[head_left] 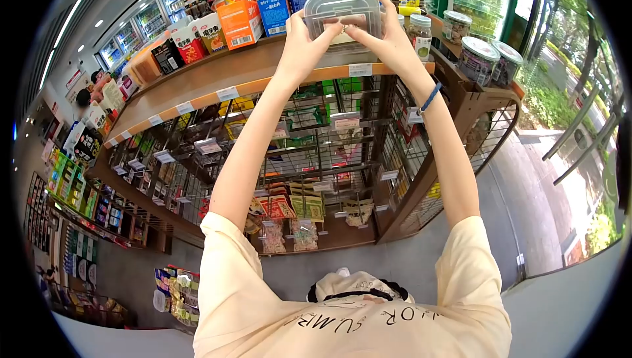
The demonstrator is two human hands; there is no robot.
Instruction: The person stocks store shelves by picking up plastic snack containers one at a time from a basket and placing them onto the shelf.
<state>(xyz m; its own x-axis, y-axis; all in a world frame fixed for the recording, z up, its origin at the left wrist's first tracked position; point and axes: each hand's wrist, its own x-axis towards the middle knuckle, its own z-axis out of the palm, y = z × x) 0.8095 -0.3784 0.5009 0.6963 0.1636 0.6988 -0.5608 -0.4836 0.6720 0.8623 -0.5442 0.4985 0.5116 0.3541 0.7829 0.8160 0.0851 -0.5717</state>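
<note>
Clear lidded plastic box (342,4) is at the far end of both outstretched arms, btwn the hands, above the front edge of the shelf. Its long axis runs L–R, i.e. across the line of the arms, so each hand has one short end. L hand (305,39) is on the L end, R hand (392,37) on the R end; neither is nearer, both touch.

Fingers curl round the ends and grip the box; both thumbs angle in along the near side, tips almost meeting at mid-length. Lid side is up and tipped a bit toward the wearer. Can't tell if the base rests on the shelf or hangs just above it, as the hands hide most of it.

Further out: wooden shelf (230,70) under the hands, w/ orange carton (239,25) and blue carton (274,14) to the L, white-lidded jar (421,32) just beside R hand. Round tubs (478,60) stand farther R. Below, wire rack w/ hanging snack packets (306,201). Blue wristband (430,97) on R wrist.
</note>
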